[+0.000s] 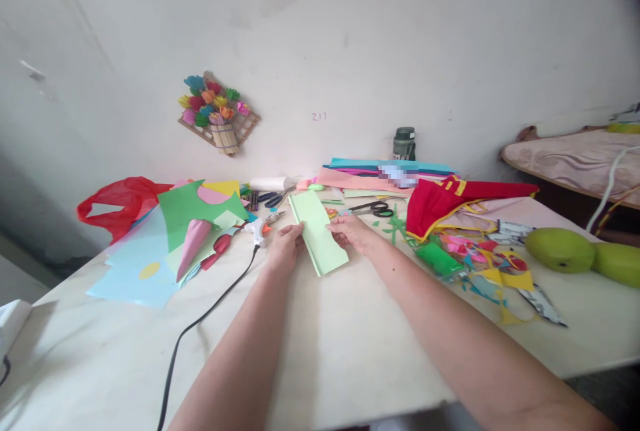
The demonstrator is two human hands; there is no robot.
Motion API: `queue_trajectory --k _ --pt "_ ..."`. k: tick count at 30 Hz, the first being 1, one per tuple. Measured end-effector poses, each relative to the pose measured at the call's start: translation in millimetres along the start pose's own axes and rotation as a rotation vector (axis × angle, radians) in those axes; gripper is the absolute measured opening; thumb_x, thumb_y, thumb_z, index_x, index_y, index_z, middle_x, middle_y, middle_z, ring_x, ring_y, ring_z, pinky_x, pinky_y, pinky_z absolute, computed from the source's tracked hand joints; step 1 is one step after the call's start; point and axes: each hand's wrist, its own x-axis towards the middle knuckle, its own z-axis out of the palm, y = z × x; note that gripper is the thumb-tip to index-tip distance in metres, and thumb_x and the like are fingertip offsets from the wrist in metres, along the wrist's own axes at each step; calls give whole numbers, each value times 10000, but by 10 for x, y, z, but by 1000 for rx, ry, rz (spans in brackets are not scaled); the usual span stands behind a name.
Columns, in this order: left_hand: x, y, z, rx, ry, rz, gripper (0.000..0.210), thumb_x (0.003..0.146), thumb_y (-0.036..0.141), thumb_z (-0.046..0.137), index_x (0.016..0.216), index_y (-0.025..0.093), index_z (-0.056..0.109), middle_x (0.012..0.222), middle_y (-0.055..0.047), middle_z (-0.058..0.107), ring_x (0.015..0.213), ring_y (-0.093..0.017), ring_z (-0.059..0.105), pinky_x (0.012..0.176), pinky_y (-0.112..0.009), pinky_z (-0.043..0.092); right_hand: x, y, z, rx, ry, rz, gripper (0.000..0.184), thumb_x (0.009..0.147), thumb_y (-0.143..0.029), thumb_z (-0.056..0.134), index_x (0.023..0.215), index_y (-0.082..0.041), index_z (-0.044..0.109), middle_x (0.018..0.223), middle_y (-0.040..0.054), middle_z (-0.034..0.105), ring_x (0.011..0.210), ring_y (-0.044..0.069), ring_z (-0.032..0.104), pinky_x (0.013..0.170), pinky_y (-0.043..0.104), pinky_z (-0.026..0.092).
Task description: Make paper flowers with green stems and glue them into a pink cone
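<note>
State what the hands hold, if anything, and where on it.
Pale green paper: left hand at its left edge, right hand at its right edge.

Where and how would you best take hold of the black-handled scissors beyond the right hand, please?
I'd take the scissors by the handle loops, coming from the right: the loops lie at that end, while the blades point left toward the pale green paper. The right hand is nearer, but holds that paper.

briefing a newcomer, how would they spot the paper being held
On the pale table, find the left hand and right hand. The light green paper lies between them. Unlike nearby papers, it is held, and its right edge is cut wavy.
</note>
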Motion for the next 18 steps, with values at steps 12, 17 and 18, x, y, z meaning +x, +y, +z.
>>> queue_trajectory --k 12,17,18 --pt "177 -37 -95 -114 103 63 139 662 225 657 753 145 590 703 -42 669 717 -178 648 694 -295 535 -25 35 -13 -83 -210 57 210 694 -334 614 758 -145 551 594 -7 590 463 80 514 440 182 391" --pt "157 -38 -121 -145 41 45 189 656 274 675 772 144 602 752 -50 673 718 -173 646 676 -285 534 -42 45 93 -140 -141 30 181 709 -320 595 702 -145 548 541 -27 554 427 66 469 409 168 340" --pt "159 -39 -120 -151 50 65 201 667 297 664 789 148 604 758 -50 673 720 -170 645 673 -282 532 -43 47 106 -154 -134 26 169 708 -304 592 683 -144 545 530 -30 547 417 63 455 404 167 326"
